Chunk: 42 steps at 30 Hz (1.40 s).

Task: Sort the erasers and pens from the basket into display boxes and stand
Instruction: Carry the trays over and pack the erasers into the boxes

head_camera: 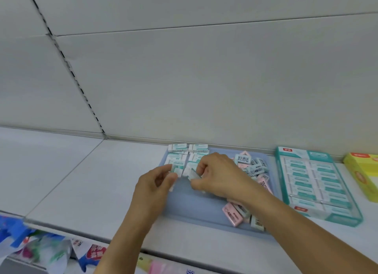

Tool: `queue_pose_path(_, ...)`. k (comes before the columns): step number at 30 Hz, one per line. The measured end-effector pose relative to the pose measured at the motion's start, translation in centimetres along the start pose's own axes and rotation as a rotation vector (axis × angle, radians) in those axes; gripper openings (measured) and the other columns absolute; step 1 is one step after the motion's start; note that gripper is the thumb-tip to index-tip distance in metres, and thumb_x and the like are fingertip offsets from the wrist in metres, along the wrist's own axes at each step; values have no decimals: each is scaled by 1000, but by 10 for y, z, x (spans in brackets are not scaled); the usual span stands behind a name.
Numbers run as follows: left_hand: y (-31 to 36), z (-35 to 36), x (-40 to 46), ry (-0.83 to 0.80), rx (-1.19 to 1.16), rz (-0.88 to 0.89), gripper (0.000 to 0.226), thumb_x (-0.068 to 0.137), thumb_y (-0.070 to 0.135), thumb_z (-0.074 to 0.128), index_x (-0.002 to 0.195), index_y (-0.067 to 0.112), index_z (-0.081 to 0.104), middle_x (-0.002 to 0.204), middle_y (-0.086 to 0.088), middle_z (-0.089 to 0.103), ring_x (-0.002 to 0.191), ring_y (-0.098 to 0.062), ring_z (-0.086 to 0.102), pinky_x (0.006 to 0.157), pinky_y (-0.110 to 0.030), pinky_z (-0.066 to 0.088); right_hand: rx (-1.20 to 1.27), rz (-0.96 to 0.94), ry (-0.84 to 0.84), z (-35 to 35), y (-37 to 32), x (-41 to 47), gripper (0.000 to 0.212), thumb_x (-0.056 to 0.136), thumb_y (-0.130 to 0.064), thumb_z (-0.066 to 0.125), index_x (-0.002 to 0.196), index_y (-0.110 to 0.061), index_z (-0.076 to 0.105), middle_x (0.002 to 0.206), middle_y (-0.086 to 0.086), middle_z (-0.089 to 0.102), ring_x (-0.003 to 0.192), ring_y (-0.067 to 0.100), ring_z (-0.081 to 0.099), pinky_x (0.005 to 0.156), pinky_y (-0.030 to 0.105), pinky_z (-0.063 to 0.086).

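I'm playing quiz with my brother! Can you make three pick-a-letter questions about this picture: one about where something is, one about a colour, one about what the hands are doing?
1. Where is the teal display box?
A. Left of the blue tray
B. Right of the blue tray
C. On top of the yellow box

2. What colours are the loose erasers piled in the tray's right part?
A. Pink and pale green
B. Red and black
C. Orange and purple

3. What are the two hands doing?
A. Lying flat on the shelf
B. Hanging with nothing in them
C. Each pinching a small eraser

Answers:
1 B: the box sits on the shelf between the blue tray and the yellow box.
2 A: the jumbled pile shows pink and pale green wrappers.
3 C: the left hand and right hand curl their fingers round white-green erasers above the tray.
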State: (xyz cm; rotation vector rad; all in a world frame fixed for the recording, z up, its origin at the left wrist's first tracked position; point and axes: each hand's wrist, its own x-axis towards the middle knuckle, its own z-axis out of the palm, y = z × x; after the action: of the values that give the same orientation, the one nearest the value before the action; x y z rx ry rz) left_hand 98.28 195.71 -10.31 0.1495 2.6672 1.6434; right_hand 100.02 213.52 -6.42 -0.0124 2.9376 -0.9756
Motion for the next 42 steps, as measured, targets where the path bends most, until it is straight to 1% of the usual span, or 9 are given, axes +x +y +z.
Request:
queue_pose_path(3, 24, 11, -5, -217, -756, -318, 26, 100, 15, 46, 114, 6, 66, 102, -14, 73, 87, -21, 66, 81, -34, 56, 627, 31, 46, -12, 12, -14, 13, 79, -4, 70, 86, -4, 60, 68, 13, 69, 52, 18, 62, 52, 31, 54)
queue_pose_path(5, 40, 18, -6, -360, -1028, -472, 34, 97, 17, 41, 119, 1, 61, 109, -19, 69, 88, -28, 65, 73, -36, 55, 854, 5, 64, -20, 21, -25, 16, 82, 7, 65, 93, 0, 56, 75, 18, 71, 57, 23, 66, 53, 32, 56)
queue_pose_path(10, 56, 51, -8, -457, -879, -396, 31, 89, 20, 60, 115, 3, 64, 97, -16, 66, 81, -21, 59, 55, -24, 48, 995, -68, 124, -28, 47, -44, 23, 83, 10, 65, 102, 0, 56, 87, 15, 73, 71, 28, 69, 58, 31, 56)
queue_pose_path(15, 67, 69, -8, -422, -733, -278, 9, 87, 2, 64, 95, 5, 67, 62, -3, 57, 58, -10, 53, 52, -20, 46, 632, -148, 329, -40, 68, -61, 37, 73, 1, 79, 100, -21, 66, 91, 2, 69, 82, 22, 66, 72, 32, 56)
queue_pose_path(21, 88, 95, -11, -458, -635, -201, 7, 90, 9, 63, 95, 6, 67, 72, -9, 61, 62, -15, 53, 62, -25, 47, -12, -244, 475, -65, 107, -74, 26, 77, -28, 75, 102, -26, 67, 80, -22, 59, 73, 4, 56, 67, 28, 51)
queue_pose_path(24, 94, 109, -13, -430, -736, -266, 17, 98, 15, 52, 100, 5, 66, 85, -10, 68, 75, -18, 63, 71, -31, 53, -53, -10, 603, -92, 145, -72, 18, 81, -27, 72, 98, -29, 64, 86, -17, 60, 78, 3, 56, 69, 32, 50)
queue_pose_path(26, 98, 116, -15, -406, -812, -345, 25, 101, 12, 44, 101, 0, 66, 89, -15, 72, 82, -23, 68, 79, -35, 56, -170, 99, 554, -103, 170, -69, 18, 83, -31, 69, 100, -31, 62, 94, -15, 55, 85, 4, 55, 67, 28, 44)
queue_pose_path(32, 103, 125, -19, -437, -864, -371, 29, 102, 6, 38, 107, -6, 64, 105, -24, 70, 98, -30, 70, 83, -35, 59, -275, 140, 366, -98, 185, -54, 27, 86, -36, 66, 112, -28, 64, 104, -11, 51, 96, 9, 50, 78, 29, 44)
queue_pose_path(42, 97, 132, -21, -446, -900, -337, 25, 101, 5, 44, 118, -7, 58, 108, -22, 70, 98, -28, 71, 84, -35, 59, -277, 123, 324, -102, 181, -54, 20, 90, -33, 64, 109, -28, 68, 103, -9, 56, 95, 9, 54, 79, 30, 49)
